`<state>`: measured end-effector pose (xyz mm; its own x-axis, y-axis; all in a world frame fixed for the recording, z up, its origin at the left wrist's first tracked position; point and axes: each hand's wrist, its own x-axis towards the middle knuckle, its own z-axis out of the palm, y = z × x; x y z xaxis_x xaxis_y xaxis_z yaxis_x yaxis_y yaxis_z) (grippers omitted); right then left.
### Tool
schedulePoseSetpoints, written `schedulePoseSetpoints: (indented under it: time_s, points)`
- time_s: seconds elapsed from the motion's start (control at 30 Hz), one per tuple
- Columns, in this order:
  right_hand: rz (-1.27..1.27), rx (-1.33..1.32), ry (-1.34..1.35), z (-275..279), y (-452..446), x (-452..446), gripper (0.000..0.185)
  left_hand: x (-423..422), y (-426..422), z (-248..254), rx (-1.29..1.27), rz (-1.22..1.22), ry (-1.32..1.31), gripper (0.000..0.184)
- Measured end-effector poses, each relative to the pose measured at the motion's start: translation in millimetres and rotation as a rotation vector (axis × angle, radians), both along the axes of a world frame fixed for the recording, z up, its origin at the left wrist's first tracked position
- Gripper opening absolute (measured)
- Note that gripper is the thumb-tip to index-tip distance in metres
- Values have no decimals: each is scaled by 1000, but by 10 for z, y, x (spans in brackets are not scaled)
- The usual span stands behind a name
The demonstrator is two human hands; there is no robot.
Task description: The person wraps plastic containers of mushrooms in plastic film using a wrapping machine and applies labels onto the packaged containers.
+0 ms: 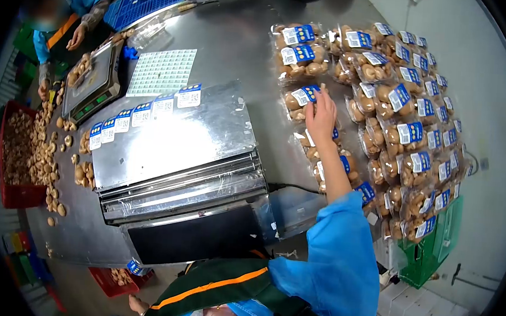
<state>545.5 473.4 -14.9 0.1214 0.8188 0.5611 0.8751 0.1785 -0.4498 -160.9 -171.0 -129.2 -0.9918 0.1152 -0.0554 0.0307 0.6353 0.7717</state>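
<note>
My right hand (322, 120) reaches forward over the table, its thumb and fingers closed on the near right side of a clear-wrapped pack of mushrooms (296, 104) with a blue and white label. Part of that pack is hidden under the fingers. Behind it lie two more labelled packs (298, 58); others sit partly under my forearm (346, 163). My left hand (137, 305) hangs low at the bottom left, beside the table, partly cut off by my clothing; its fingers are too unclear to read.
Stacked mushroom packs (407, 133) fill the right side. A wrapping machine (177, 147) carries a row of labels (141, 114). Beyond are a label sheet (162, 72) and a scale (97, 82). A co-worker's hand (77, 37) is near loose mushrooms (42, 137) and a red crate (24, 196).
</note>
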Motion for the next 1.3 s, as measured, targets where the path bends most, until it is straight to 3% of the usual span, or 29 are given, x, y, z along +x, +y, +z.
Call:
schedulePoseSetpoints:
  time_s: [0.1, 0.23, 0.27, 0.37, 0.4, 0.5, 0.53, 0.63, 0.67, 0.7, 0.77, 0.8, 0.87, 0.93, 0.97, 1.03, 1.13, 1.17, 1.23, 1.3]
  points:
    - [-26, -166, -331, -566, 155, 6, 38, 204, 115, 171, -16, 171, -154, 20]
    - [-50, -124, -308, -312, 335, -85, 31, 424, 92, 397, -5, 275, -245, 21]
    - [49, -66, -295, -260, 439, -94, 29, 461, 124, 426, -5, 295, -268, 21]
    - [147, -219, -294, -439, 763, -154, 29, 607, 267, 523, -8, 359, -328, 24]
    - [8, -395, -358, -453, 814, -223, 34, 566, 210, 471, -68, 355, -294, 23]
    - [-57, -363, -487, -474, 842, -321, 38, 951, 735, 778, 4, 480, -200, 23]
    - [-55, -459, -498, -409, 844, -332, 40, 973, 712, 781, 12, 448, -197, 25]
    - [114, -758, -403, -173, 882, -298, 39, 865, 410, 544, 120, 394, -187, 30]
    - [170, -659, -300, -93, 820, -316, 34, 807, 342, 461, 216, 424, -214, 33]
    - [112, -456, -328, -52, 850, -342, 31, 647, -32, 196, 203, 256, -140, 32]
    - [15, -66, -366, -28, 869, -390, 26, 577, -114, 240, 42, 212, -279, 31]
    - [-31, 126, -370, -29, 866, -409, 24, 660, -28, 294, 33, 261, -219, 31]
    - [-54, -179, -459, 37, 959, -312, 24, 693, 202, 351, 29, 344, -88, 31]
    - [31, -345, -451, 272, 1204, -184, 24, 625, 126, 294, 122, 356, -154, 30]
    - [109, -96, -329, 388, 1324, -207, 25, 584, 23, 283, 154, 362, -190, 29]
    - [142, 232, -448, 400, 1694, -206, 27, 624, -50, 279, 205, 265, -207, 29]
    - [158, 214, -727, 446, 2138, -197, 30, 686, 4, 305, 187, 238, -202, 29]
    - [-30, -533, -761, 516, 2214, -244, 32, 672, -45, 284, 167, 235, -187, 29]
    - [-302, -545, -673, 610, 2309, -479, 33, 659, -96, 281, 120, 230, -156, 28]
    - [-57, -419, -779, 791, 2285, -824, 32, 816, -127, 418, -28, 330, -75, 28]
